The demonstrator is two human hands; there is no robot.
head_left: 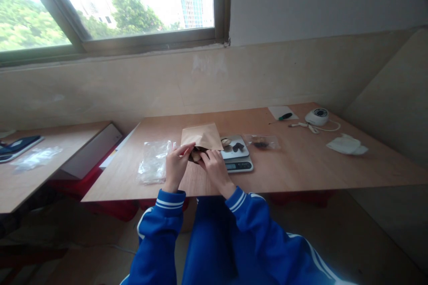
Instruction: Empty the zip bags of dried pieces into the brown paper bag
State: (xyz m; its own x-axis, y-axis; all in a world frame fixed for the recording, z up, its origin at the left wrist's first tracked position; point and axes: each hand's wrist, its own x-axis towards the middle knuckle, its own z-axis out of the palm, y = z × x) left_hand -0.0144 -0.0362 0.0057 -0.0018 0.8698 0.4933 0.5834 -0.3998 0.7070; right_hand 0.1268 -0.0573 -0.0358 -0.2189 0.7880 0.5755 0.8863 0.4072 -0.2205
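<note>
A brown kraft paper bag lies at the middle of the table, its mouth toward me. My left hand pinches the left edge of its mouth. Dark and pale dried pieces show in the opening. At the mouth's right side are the curled fingers of my right hand; what they grip is hidden. Just right of the bag is a white digital scale, partly covered by bag and hand. On its plate rest dark pieces and a pale slice.
Clear plastic bags lie left of the paper bag. A small filled packet sits right of the scale. Farther right are a screwdriver on white paper, a white dome camera with its cable, and a crumpled white cloth. Another table stands left.
</note>
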